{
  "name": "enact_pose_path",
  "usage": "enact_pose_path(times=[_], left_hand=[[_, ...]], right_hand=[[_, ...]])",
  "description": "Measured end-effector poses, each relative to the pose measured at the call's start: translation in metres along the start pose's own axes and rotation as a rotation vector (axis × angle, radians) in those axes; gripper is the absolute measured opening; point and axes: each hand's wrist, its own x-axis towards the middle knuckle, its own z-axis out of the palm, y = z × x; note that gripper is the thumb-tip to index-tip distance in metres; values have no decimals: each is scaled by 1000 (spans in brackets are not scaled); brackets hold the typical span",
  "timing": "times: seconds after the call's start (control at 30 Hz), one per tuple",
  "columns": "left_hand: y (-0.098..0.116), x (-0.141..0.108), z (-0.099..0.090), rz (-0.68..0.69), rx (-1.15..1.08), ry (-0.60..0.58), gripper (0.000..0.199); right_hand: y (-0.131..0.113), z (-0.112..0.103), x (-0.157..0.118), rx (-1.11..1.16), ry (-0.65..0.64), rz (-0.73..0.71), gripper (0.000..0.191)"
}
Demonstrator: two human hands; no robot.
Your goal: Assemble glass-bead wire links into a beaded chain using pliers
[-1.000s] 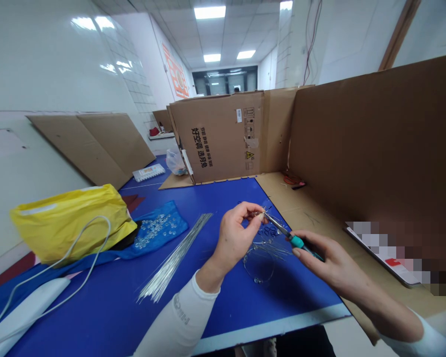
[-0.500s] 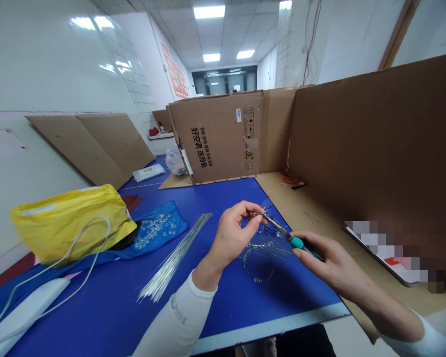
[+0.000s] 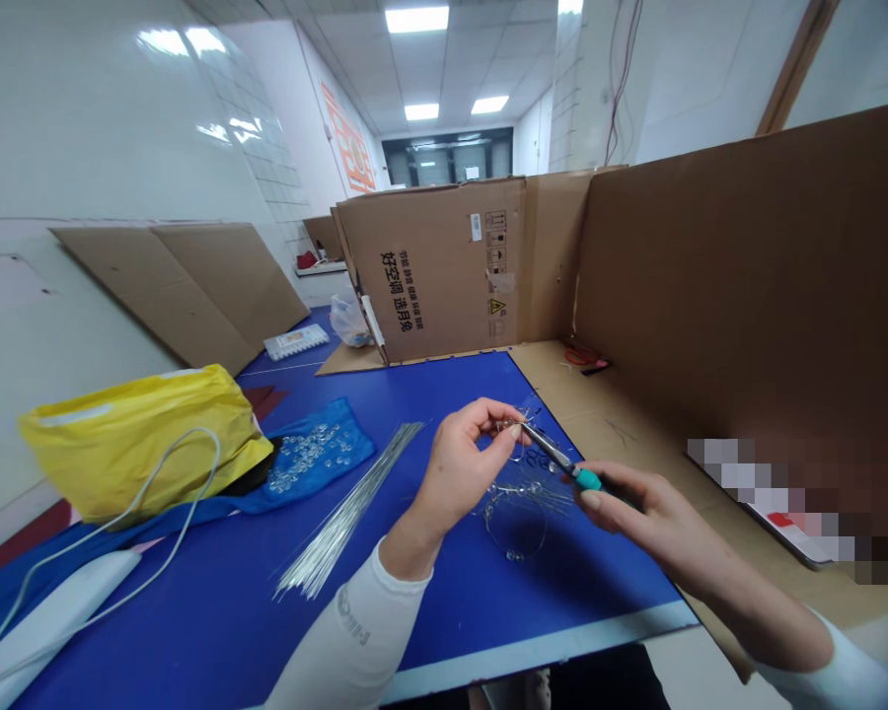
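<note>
My left hand (image 3: 474,454) pinches a thin wire with clear beads between thumb and fingertips; the fingers hide part of it. In my right hand (image 3: 636,508) is a pair of pliers (image 3: 555,451) with teal and black handles. The jaws meet the wire right at my left fingertips. Below hangs or lies a wire loop strung with clear beads (image 3: 516,555); I cannot tell whether it joins the held wire. A bundle of straight silvery wires (image 3: 351,513) lies left of my hands. Clear beads (image 3: 307,459) are spread on a blue cloth (image 3: 359,434).
A yellow bag (image 3: 148,439) and a white device with a cable (image 3: 66,611) are on the left. Cardboard walls (image 3: 451,276) stand at the back and right. Red-handled scissors (image 3: 581,355) lie in the corner. A blurred flat object (image 3: 777,513) rests at right.
The pliers and my right hand have shifted very slightly left. My left hand keeps its pinch in nearly the same place.
</note>
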Motion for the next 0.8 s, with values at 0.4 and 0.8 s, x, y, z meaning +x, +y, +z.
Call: enact_pose_path(times=[0.4,0.8], left_hand=[[0,1,2,-21,71,40,8],[-6,2,0,2,99,11,10]], right_hand=[[6,2,0,133,-58,72,49],[-3,7,-7,-293,175,-215,24]])
